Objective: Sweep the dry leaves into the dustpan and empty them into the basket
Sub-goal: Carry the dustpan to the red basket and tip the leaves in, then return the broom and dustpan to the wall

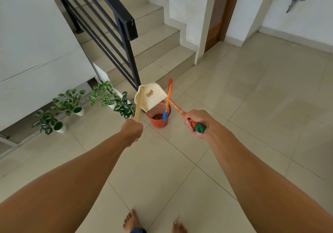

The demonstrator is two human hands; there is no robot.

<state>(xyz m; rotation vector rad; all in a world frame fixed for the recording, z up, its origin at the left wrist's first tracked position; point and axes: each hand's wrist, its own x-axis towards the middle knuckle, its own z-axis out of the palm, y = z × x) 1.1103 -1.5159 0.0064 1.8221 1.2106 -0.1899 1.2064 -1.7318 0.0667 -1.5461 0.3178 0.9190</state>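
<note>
1. The left hand (133, 128) is closed in a fist around the pale wooden-looking handle (137, 109) of a cream plastic dustpan (151, 96), fingers wrapped fully round it with the end of the handle poking out below the wrist.
2. The dustpan is tipped up over a small orange plastic mesh basket (159, 119), its open edge pointing down at the basket's rim and its back, which bears a small brown label, turned toward the camera.
3. The right hand (196, 122) is clenched around the orange broom handle (177, 109) near its green end cap (199, 128), with fingers curled over the top and the cap sticking out behind the palm.
4. The broom handle runs from that hand toward the basket, and the broom's orange and blue bristle end (167, 107) dips inside the basket just beside the dustpan.
5. The basket stands on the pale glossy tiled floor (234, 124) at the foot of a tiled staircase (153, 40) with a black metal railing (108, 27).
6. Dark matter lies in the bottom of the basket; whether it is dry leaves I cannot tell at this size.
7. Several green variegated plants in small white pots (72, 105) sit in a line to the left of the basket, against the white wall.
8. Two bare feet (131, 222) show at the bottom edge of the view.
</note>
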